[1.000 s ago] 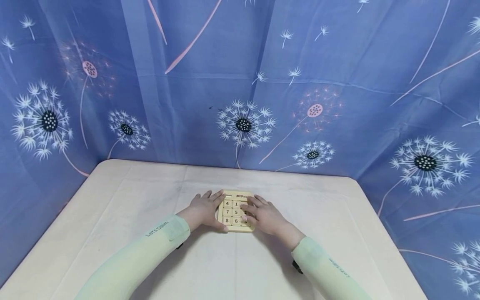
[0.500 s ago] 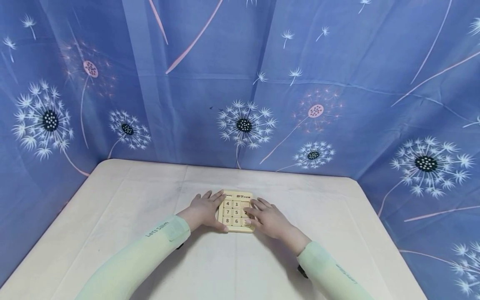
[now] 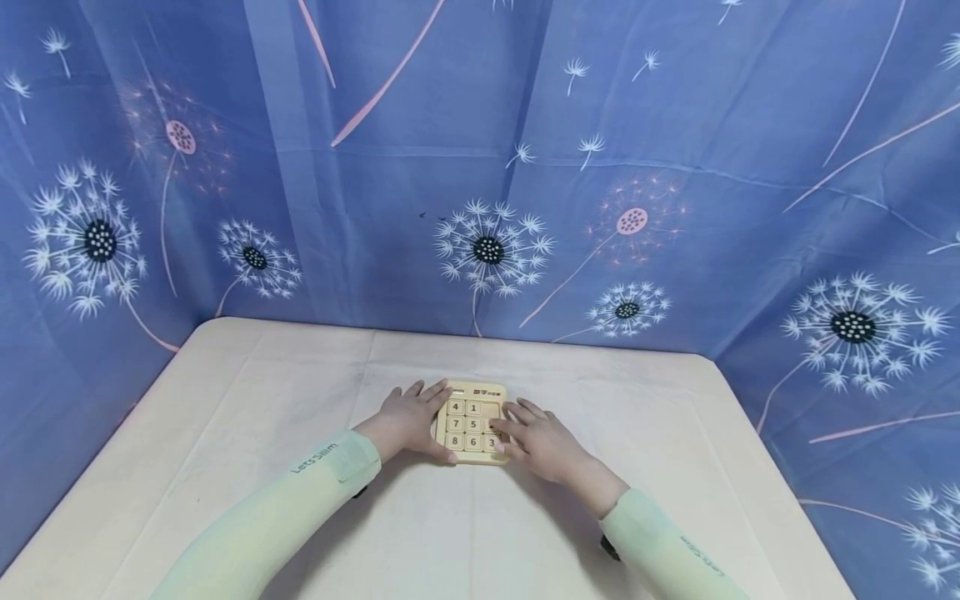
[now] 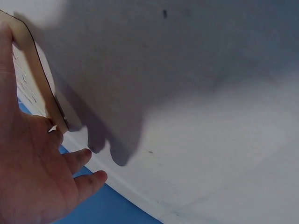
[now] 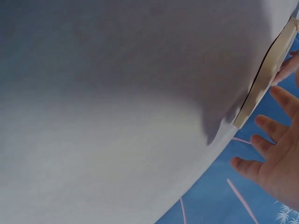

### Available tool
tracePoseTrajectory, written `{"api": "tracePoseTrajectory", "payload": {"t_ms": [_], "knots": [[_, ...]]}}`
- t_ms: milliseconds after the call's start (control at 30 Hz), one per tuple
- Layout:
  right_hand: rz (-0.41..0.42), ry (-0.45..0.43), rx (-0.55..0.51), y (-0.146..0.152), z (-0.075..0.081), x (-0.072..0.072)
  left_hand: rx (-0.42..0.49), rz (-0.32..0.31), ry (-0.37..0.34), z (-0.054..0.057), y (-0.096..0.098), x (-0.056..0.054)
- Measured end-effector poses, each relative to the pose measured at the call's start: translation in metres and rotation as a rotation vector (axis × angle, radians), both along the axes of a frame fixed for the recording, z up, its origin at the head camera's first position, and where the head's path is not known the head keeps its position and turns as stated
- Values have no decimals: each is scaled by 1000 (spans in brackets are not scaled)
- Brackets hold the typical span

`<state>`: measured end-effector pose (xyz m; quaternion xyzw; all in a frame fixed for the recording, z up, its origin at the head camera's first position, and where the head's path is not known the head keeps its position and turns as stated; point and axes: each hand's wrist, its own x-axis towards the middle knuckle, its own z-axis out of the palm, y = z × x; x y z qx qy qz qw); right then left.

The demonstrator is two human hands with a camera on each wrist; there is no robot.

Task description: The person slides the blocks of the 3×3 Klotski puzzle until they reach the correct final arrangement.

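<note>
A yellow number slide puzzle lies flat on the table, its square tiles in rows. Tiles 4, 1, 7, 5, 8, 6 and 3 are readable; the top right slot holds no tile. Just below that slot, a finger mostly hides one tile. My left hand holds the puzzle's left side, thumb at the lower edge and index finger at the top corner. My right hand is at the right side with loosely bent fingers, fingertips over the right column. Both wrist views catch the puzzle's side edge.
The puzzle sits near the middle of a table with a pale cover. Behind and on both sides hangs a blue curtain with dandelion prints, meeting the table's far edge. Pale green sleeves cover both forearms.
My right hand has drawn a little to the right and towards me, uncovering the top right slot and the 3 tile. The left hand and the puzzle stay in place.
</note>
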<state>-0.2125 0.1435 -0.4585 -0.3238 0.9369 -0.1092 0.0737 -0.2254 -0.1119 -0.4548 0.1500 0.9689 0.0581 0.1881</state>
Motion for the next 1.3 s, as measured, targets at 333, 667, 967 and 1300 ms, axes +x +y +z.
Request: {"api": "tracePoseTrajectory", "payload": {"t_ms": [333, 667, 967, 1300], "knots": [[11, -1, 3, 2, 3, 6, 3, 1, 7, 3, 0, 2], [38, 35, 0, 6, 3, 11, -1, 7, -4, 5, 0, 2], [28, 29, 7, 6, 1, 13, 11, 6, 4, 3, 0, 2], [-2, 2, 1, 4, -1, 14, 15, 8, 0, 3, 0, 3]]}}
